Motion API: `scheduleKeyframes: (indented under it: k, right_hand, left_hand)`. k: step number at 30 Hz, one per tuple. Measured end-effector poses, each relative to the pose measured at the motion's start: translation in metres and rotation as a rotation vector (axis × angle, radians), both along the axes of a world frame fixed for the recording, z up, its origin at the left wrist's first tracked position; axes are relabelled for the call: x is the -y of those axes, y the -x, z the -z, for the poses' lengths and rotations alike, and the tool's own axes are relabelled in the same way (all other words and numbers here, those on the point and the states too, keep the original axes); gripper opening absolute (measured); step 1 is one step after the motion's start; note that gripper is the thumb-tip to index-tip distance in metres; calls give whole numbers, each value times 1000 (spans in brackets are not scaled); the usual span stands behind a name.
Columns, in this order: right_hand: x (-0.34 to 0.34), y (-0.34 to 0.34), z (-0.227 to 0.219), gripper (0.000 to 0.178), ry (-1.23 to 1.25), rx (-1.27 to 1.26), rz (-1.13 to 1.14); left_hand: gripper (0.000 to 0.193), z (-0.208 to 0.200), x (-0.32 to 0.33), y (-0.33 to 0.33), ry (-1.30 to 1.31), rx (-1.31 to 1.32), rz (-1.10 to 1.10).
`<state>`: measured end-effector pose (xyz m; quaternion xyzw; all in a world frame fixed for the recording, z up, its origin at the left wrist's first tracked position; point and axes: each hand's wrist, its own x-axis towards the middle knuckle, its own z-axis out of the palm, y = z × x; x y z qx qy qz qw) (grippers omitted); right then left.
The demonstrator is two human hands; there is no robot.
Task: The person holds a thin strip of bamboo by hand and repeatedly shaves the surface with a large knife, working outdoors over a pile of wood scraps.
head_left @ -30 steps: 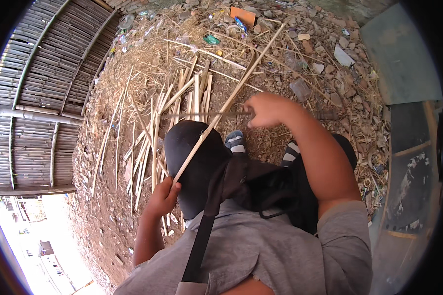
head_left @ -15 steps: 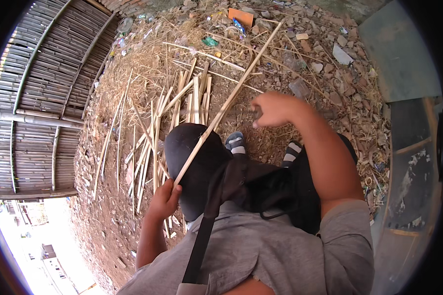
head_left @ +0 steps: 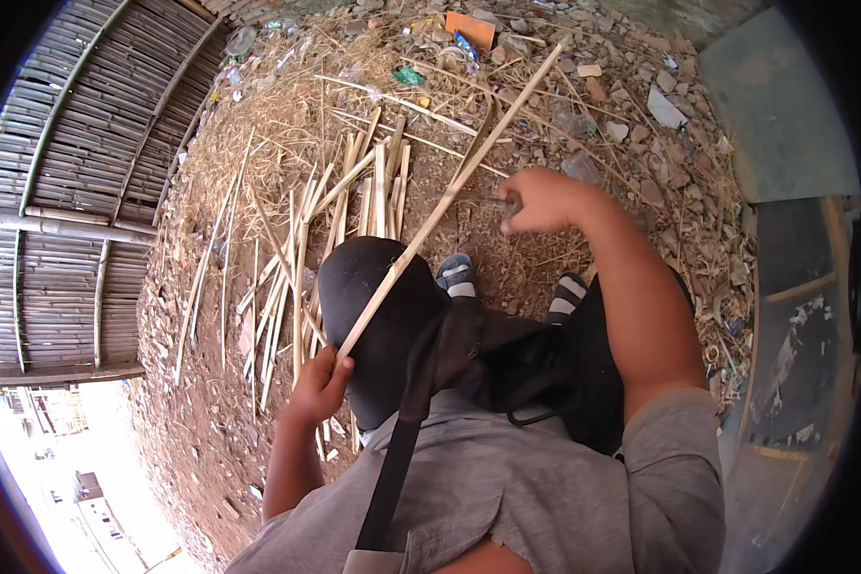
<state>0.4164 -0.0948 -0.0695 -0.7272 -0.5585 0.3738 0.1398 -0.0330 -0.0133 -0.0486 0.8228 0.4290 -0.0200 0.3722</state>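
The left hand (head_left: 318, 387) has its fingers closed on the lower end of a long, pale bamboo strip (head_left: 454, 195), thumb laid along it, just beside the black-clad left knee (head_left: 365, 287). From there the strip slants across the knee, up and to the right, its far end above straw and stones. A curved brownish sliver (head_left: 487, 122) shows along the strip's upper half; whether it is joined cannot be told. The right hand (head_left: 550, 198), to the right of the strip and apart from it, has its fingers curled around a dark handle (head_left: 514, 203); what extends from it is too blurred to make out. Beyond the left knee, a loose heap of split strips (head_left: 380, 187) lies on the ground (head_left: 182, 450), with thinner ones farther left. Two sandalled feet with striped socks (head_left: 459, 277) rest below the right hand. A bamboo-slat panel (head_left: 96, 115) borders the left side, a grey sheet (head_left: 775, 105) the right.
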Motion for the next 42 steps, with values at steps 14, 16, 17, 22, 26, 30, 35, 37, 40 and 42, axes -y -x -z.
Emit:
scheduleKeyframes:
  k: [14, 16, 17, 22, 26, 30, 35, 37, 40, 42]
  right_hand:
    - [-2, 18, -24, 60, 40, 83, -44]
    - [6, -25, 2, 61, -56, 42, 286]
    - [8, -36, 5, 61, -59, 52, 285]
    - [7, -18, -4, 61, -110, 61, 328]
    - [1, 43, -13, 47, -76, 113, -23]
    - [-2, 5, 10, 46, -76, 90, -41]
    - [10, -53, 15, 54, -62, -40, 569]
    - [12, -44, 6, 53, -58, -60, 635]
    - [5, 1, -7, 49, -63, 49, 190]
    - [1, 31, -17, 48, -38, 41, 49]
  left_hand:
    - [37, -1, -1, 3, 94, -6, -58]
    - [36, -7, -1, -4, 95, -9, -67]
    - [36, -4, -1, -4, 37, -9, -31]
    - [36, -6, -3, -5, 34, -49, -22]
    - [36, -1, -3, 2, 36, -98, -35]
    - [37, 3, -4, 4, 18, -46, -18]
    - [40, -5, -3, -4, -33, -63, 13]
    - [41, -5, -6, -2, -35, -46, 31]
    - [41, -3, -5, -3, 15, -33, 10]
    - [41, -2, -5, 1, 6, -31, 12]
